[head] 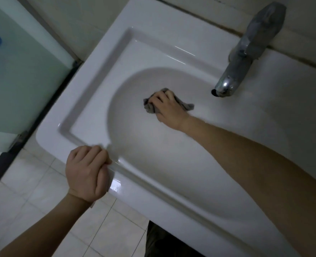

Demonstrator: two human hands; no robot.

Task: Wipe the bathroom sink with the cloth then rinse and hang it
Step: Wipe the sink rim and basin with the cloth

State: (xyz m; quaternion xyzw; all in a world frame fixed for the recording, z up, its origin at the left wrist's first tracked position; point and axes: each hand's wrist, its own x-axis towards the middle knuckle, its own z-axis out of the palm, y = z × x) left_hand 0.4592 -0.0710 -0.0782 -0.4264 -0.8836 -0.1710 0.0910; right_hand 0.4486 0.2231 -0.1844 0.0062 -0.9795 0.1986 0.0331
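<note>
A white ceramic sink [90, 101] fills the middle of the view, its oval bowl running from upper left to lower right. My right hand [167, 110] reaches into the bowl and is shut on a crumpled grey cloth [149, 106], pressing it against the bowl's far inner wall. Cloth ends stick out on both sides of the hand. My left hand [87, 173] is curled over the sink's front rim at the bowl's near left edge, fingers closed on the rim.
A chrome tap [246, 58] stands at the back right, its spout over the bowl near a dark overflow hole [213, 91]. A frosted glass door [19, 76] with a dark frame is at left. Pale floor tiles [32, 201] lie below.
</note>
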